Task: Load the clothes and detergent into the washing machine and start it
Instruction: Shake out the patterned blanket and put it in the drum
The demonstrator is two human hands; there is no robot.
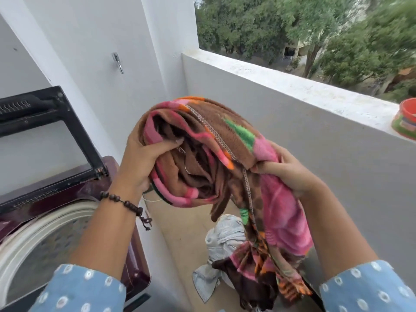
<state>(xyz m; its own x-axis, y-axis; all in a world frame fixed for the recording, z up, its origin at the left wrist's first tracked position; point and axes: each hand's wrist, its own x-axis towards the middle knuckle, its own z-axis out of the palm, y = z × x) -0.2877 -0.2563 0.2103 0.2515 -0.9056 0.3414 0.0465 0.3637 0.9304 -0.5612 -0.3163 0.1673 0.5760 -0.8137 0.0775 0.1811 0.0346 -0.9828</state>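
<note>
- Both hands up, a bunched brown-and-pink blanket (202, 140) held between them, in the air to the right of the washing machine (74, 194), whose lid is up.
- Left hand (144, 158) grips its upper fold, thumb curled in.
- Right hand (286, 170) pinches the other side, and the blanket's tail hangs below.
- 1 pale garment (225, 235) lies on the floor beneath.

Single view only, taken from a head-worn wide-angle camera; no second view is available for overlap. The lens is aimed forward and downward over both forearms. The left hand (139, 163) and right hand (290, 174) are seen at close range, mid-frame, with the patterned cloth (216, 158) held between them. The washing machine (45, 221) is caught at the lower left edge, seen from above, its lid (42, 122) raised. The balcony wall (292, 136) runs across the right, with trees (292, 25) beyond. Strong wide-angle curvature is noted at the frame edges.
</note>
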